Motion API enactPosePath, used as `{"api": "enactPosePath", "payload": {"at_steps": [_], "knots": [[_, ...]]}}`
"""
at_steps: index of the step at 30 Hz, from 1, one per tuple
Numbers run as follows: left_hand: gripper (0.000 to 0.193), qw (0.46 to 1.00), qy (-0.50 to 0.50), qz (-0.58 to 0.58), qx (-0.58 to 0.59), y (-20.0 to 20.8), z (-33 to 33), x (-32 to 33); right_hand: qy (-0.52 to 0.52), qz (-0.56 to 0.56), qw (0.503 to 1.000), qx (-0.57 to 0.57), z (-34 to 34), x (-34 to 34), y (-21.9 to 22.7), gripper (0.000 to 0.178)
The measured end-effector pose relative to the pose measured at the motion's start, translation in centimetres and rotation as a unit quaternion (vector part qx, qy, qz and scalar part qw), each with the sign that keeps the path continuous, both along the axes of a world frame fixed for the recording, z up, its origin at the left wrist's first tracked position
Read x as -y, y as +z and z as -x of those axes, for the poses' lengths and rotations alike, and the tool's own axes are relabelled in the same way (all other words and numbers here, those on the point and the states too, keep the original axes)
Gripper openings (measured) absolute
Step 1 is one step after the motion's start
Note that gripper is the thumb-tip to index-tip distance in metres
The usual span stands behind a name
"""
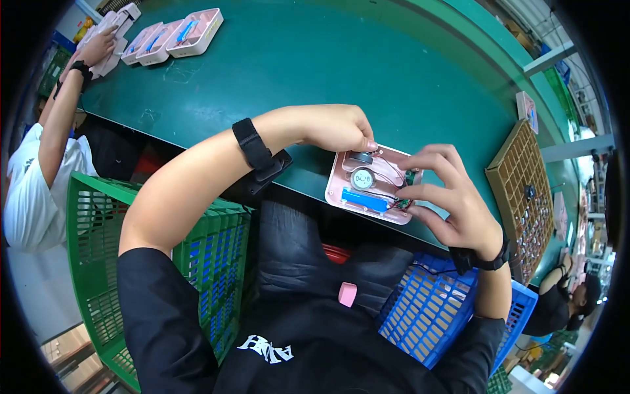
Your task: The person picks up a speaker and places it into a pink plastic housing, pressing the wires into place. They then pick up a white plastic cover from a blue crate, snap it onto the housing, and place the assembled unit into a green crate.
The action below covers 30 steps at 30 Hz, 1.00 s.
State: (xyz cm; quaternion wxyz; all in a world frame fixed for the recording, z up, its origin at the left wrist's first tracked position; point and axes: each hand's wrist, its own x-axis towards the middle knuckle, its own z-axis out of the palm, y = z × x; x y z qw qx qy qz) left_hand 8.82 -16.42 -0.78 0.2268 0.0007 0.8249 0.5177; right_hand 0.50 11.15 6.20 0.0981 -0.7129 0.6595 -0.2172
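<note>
A green table [315, 59] fills the upper frame. At centre lies a pink open casing [371, 186]. The left hand [338, 128], arm bent across, pinches its upper edge; the right hand [449, 197], fingers curled, grips its right end.

My green bench [295, 72] carries the open pink case [371, 185] before me, three more pink cases [174, 36] far left, a brown grid tray [525, 190] right.
</note>
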Motion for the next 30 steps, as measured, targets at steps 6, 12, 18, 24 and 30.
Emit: {"api": "enactPosePath", "payload": {"at_steps": [6,12,18,24,30], "knots": [[0.032,0.993,0.004,0.119,-0.005,2.0,0.0,-2.1,0.001,-0.052,0.996,-0.079,-0.6,0.1,-0.1,0.025],[0.026,0.984,-0.037,0.087,-0.149,0.7,0.4,-0.7,-0.025,-0.019,0.997,0.073,1.3,-0.2,-1.0,0.021],[0.02,0.891,-0.022,0.202,-0.406,0.6,-1.0,-2.1,-0.09,-0.038,0.992,0.084,0.7,-0.5,-0.9,0.015],[0.021,0.88,-0.109,0.162,-0.433,1.1,-2.7,-4.5,-0.075,-0.071,0.991,0.08,0.4,-0.8,-0.8,0.015],[0.023,0.871,-0.124,0.155,-0.45,0.2,-2.2,-4.8,-0.059,-0.01,0.98,0.187,1.2,-0.9,-1.9,0.018]]}}
